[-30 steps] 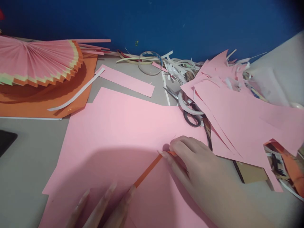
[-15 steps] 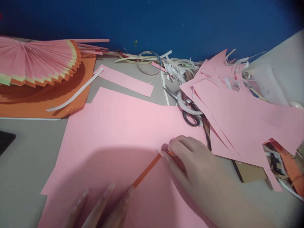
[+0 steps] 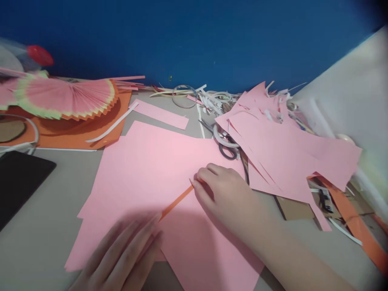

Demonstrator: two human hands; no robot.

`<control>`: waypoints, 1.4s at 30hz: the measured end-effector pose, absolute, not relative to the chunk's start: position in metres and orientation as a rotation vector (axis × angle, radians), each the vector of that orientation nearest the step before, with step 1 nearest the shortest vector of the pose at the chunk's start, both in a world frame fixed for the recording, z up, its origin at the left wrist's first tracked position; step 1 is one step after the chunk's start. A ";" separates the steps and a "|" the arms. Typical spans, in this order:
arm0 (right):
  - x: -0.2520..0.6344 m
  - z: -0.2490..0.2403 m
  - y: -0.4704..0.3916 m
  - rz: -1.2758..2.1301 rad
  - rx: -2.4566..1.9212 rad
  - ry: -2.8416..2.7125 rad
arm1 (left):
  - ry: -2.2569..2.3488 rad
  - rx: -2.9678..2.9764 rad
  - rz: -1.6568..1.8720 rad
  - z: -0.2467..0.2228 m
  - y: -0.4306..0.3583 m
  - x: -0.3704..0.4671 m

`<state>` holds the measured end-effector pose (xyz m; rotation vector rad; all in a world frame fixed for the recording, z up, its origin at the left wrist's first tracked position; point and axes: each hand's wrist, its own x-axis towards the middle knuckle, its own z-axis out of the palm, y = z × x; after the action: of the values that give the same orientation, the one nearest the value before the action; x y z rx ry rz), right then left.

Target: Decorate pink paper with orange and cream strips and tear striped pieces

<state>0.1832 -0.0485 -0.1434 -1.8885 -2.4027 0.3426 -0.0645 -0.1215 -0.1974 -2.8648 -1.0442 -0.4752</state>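
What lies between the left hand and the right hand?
In the head view, a narrow orange paper strip spans from the left hand to the right hand, with pink paper beneath it.

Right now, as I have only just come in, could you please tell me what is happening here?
A person holds a narrow orange strip over pink paper sheets. The right hand pinches its far end; the left hand has its fingertips at the near end, though their grip is unclear. Scissors lie beyond the right hand, and a pleated paper fan sits over orange paper at the left.
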 end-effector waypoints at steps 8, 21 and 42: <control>0.184 -0.144 -0.050 0.129 -1.748 -2.532 | -1.053 -2.975 -0.148 -0.160 -0.088 -0.011; 0.198 -0.151 -0.047 -0.151 -1.820 -2.464 | -1.220 -3.033 0.005 -0.172 -0.075 0.015; 0.179 -0.149 -0.053 -0.425 -1.969 -2.380 | -1.232 -3.081 -0.049 -0.173 -0.075 0.016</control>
<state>0.1793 -0.0534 -0.1487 -1.9692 -2.3804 -0.4253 0.0155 -0.0745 -0.1728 -3.0806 -1.2316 -0.0486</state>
